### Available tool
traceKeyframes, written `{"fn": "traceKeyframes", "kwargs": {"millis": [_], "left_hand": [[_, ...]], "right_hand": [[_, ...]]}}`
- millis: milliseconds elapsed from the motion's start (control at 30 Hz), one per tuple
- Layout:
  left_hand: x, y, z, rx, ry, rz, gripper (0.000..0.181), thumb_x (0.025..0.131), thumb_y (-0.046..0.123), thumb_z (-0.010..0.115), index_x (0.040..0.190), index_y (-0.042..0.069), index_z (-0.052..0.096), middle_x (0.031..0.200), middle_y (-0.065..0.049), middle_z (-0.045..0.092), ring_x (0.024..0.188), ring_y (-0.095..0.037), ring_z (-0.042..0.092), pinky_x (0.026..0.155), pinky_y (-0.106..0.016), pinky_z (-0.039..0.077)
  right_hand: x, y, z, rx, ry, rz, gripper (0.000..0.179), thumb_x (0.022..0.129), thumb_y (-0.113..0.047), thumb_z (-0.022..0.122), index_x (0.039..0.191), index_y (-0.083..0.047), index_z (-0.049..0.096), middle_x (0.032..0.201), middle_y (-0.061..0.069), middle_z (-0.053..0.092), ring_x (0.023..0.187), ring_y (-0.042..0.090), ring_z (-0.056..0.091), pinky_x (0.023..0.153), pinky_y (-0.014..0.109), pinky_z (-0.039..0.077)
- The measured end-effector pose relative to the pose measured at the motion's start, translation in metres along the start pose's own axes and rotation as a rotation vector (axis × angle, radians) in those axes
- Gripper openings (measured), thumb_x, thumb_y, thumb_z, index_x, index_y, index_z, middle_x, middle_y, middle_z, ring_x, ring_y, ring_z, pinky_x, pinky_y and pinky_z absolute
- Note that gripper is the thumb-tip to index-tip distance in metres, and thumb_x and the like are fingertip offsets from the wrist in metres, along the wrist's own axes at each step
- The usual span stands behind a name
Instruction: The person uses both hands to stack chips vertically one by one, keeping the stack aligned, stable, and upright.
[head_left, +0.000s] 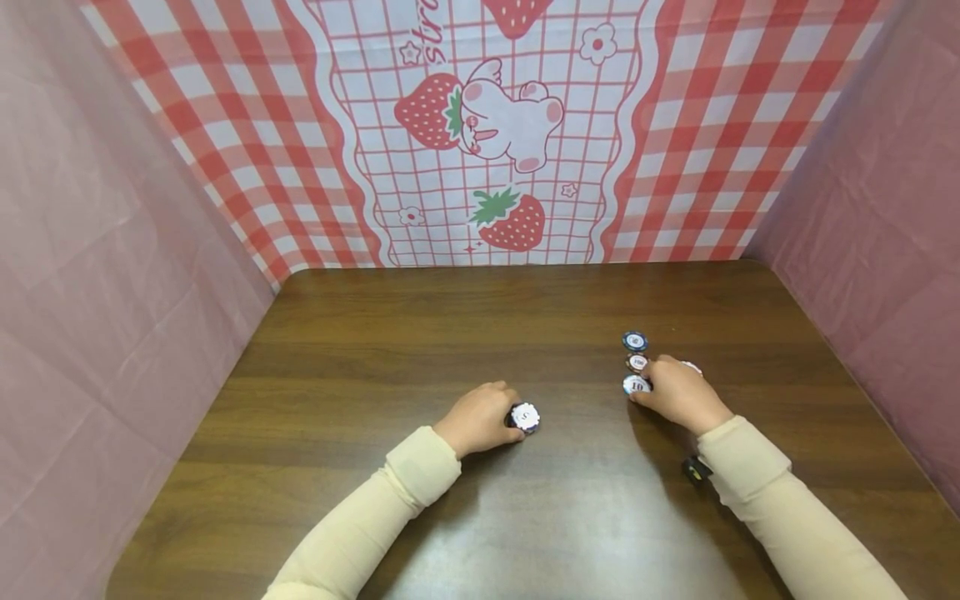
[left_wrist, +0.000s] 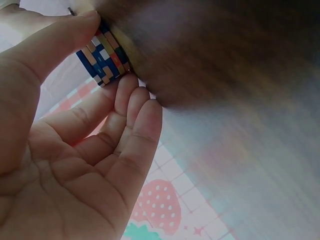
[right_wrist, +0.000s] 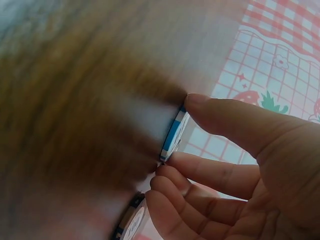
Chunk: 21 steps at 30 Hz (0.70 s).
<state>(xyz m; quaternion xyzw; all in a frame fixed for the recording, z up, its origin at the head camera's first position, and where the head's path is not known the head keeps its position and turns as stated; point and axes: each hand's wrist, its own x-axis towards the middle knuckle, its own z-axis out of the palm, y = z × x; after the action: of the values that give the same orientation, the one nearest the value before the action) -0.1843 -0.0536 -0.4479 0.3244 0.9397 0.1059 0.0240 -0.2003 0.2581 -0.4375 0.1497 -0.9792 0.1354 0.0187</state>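
Note:
My left hand (head_left: 480, 419) grips a short stack of poker chips (head_left: 526, 417) by its sides. A white-faced chip tops the stack, and dark blue, orange and white edges show in the left wrist view. To the right, my right hand (head_left: 681, 392) pinches a blue-and-white poker chip (right_wrist: 174, 134) marked 10 between thumb and index finger, at the table surface. Just beyond that chip lies a dark-rimmed chip (head_left: 637, 362) marked 100, and farther back a dark blue chip (head_left: 634, 340). Another white chip (head_left: 692, 366) is mostly hidden behind my right hand.
The brown wooden table (head_left: 360, 333) has rounded far corners. A red-checked strawberry cloth (head_left: 330, 167) hangs behind it, with pink curtains (head_left: 847, 192) on both sides. A small black device (head_left: 696, 469) sits under my right sleeve at the wrist.

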Motion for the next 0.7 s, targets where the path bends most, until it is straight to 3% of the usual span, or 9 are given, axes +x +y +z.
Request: {"fn": "traceKeyframes", "kwargs": {"millis": [700], "left_hand": [[0.0004, -0.001, 0.0013, 0.01, 0.01, 0.012, 0.036, 0.077, 0.034, 0.08, 0.103, 0.011, 0.07, 0.094, 0.0, 0.067, 0.091, -0.017, 0.063, 0.081, -0.031, 0.051]], "right_hand": [[0.0042, 0.0022, 0.0014, 0.029, -0.004, 0.007, 0.03, 0.074, -0.018, 0.072, 0.056, -0.017, 0.048, 0.061, -0.003, 0.04, 0.056, 0.013, 0.036, 0.051, 0.029, 0.027]]}}
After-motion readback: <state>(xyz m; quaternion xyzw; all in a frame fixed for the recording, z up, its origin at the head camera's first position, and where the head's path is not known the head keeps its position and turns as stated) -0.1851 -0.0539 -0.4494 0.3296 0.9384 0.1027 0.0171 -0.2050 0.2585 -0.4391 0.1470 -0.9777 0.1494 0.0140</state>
